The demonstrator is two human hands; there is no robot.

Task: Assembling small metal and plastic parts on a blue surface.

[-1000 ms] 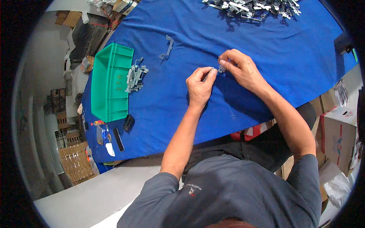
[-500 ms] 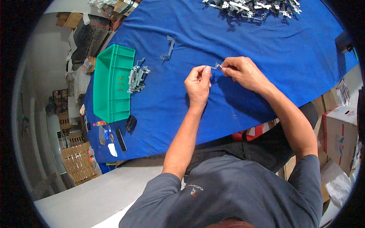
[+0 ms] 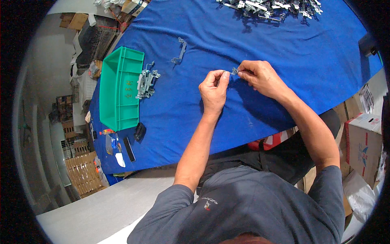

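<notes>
Left hand and right hand both pinch narrowly on a small metal piece between them; gap tighter than half a second ago, so two-handed handling continues; loose bracket beyond left hand, apart

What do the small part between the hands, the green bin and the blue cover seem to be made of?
Small part: probably metal, silvery grey; exact finish unclear at this size.
Green bin: likely plastic, smooth, ribbed as if moulded.
Blue cover: apparently cloth, matt, softly wrinkled.
</notes>
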